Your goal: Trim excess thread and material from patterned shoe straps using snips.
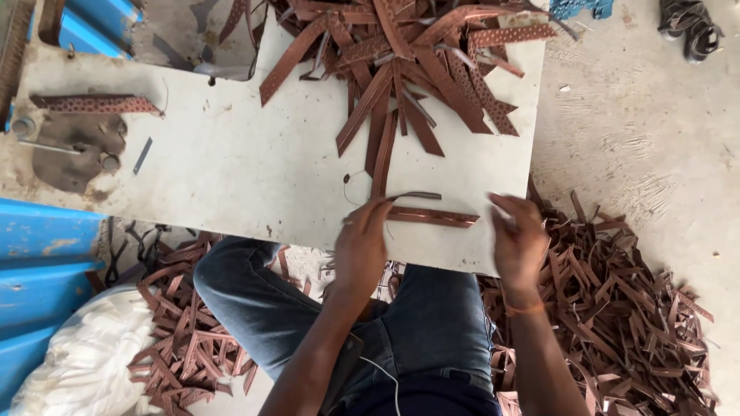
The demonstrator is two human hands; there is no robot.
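Hands point(439, 243) flanking brown strip point(432, 218)

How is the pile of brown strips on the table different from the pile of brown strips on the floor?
The pile on the table lies on a white board, up at its far end; the pile on the floor lies on bare concrete beside the person's right hand. The table pile has longer strips, some dotted with holes; the floor pile looks shorter and more jumbled. Both are brown, flat and narrow.
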